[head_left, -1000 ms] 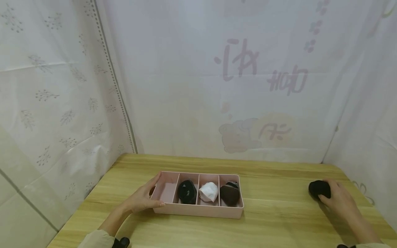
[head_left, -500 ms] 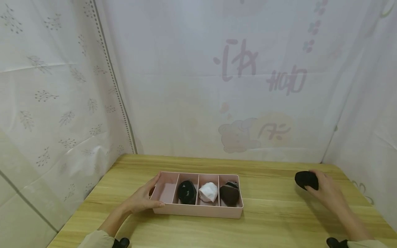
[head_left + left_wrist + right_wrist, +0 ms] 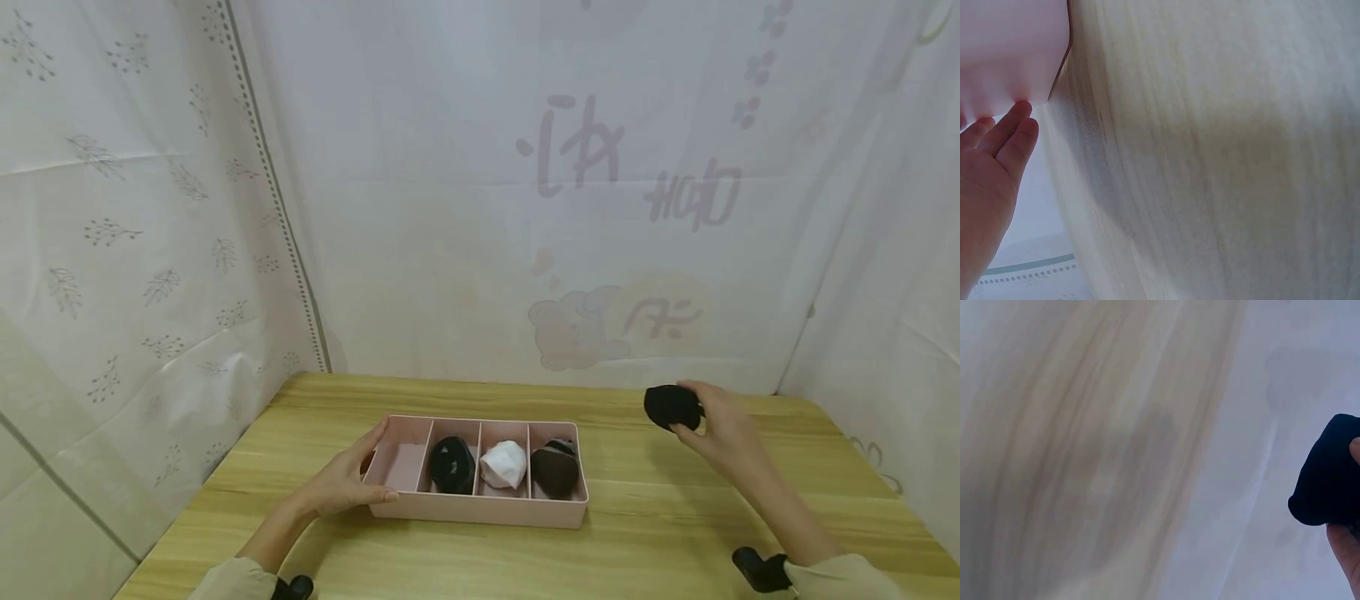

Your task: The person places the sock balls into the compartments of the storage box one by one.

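My left hand (image 3: 345, 479) holds the left end of a pink divided box (image 3: 480, 510), thumb along the front wall and fingers at the back left corner. The left wrist view has the fingers (image 3: 1015, 128) touching the pink end wall (image 3: 1016, 69). Starting from the left, the first compartment is bare; then come a black balled sock (image 3: 452, 465), a white one (image 3: 504, 465) and a dark brown one (image 3: 556, 471) with a striped part. Raised over the table's back right, my right hand (image 3: 723, 425) pinches a black rolled-up sock (image 3: 672, 407) between thumb and fingers.
The box stands on a wood-grain table (image 3: 645, 542). Pale printed curtains (image 3: 435, 250) hang close behind the table's back edge and along both sides. A black strap device (image 3: 759, 570) is on the right wrist.
My right hand has lifted the black sock from the table's right side and carried it left and up, closer to the box. The left hand and box have stayed still.
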Available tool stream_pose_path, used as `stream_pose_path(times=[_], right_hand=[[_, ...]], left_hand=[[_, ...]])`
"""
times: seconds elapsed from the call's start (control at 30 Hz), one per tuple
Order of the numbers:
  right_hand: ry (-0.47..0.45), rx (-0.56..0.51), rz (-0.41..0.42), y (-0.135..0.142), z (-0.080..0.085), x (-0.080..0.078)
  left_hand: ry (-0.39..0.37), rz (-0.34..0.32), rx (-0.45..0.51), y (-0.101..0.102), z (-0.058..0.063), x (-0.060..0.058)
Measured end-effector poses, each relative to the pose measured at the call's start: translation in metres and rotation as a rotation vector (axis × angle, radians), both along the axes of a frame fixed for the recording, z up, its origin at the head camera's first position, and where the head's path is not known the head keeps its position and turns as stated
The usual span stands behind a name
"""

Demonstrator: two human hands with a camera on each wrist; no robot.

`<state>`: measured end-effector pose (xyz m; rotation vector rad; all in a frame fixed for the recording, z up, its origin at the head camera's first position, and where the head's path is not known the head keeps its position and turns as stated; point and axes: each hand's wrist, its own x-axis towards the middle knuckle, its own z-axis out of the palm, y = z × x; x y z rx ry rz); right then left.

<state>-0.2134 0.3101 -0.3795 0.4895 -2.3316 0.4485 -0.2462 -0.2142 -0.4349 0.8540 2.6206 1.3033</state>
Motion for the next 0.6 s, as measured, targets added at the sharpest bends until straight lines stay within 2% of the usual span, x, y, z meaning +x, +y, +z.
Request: stream_pose_path(times=[0.6], right_hand=[[-0.080,-0.125,0.215,-0.112,0.017,-0.019]], left_hand=[[-0.007,-0.017,0.014,0.000,-0.001,0.000]])
